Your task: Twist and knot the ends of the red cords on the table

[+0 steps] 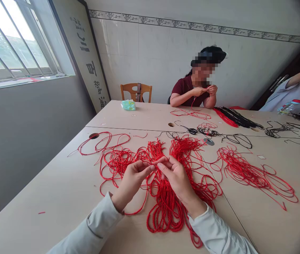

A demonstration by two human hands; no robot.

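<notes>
My left hand (pixel 136 176) and my right hand (pixel 173 173) meet over the middle of the table, fingertips pinched together on a thin red cord, most of which the fingers hide. Just beneath them lies a thick bundle of braided red cords (pixel 165 211), looped at the near end and frayed into loose ends at the far end. Beside my left hand is a tangle of loose red cord (pixel 119 158). A second red cord bundle (pixel 183 146) spreads out beyond my right hand.
Further right lies another red cord pile (pixel 253 173). Black scissors (pixel 192 131) rest near black cords (pixel 237 141). Across the table (pixel 59 197) a person in a dark red top (pixel 181 90) handles red cord. A tissue pack (pixel 128 104) and a wooden chair (pixel 128 90) are at the far left.
</notes>
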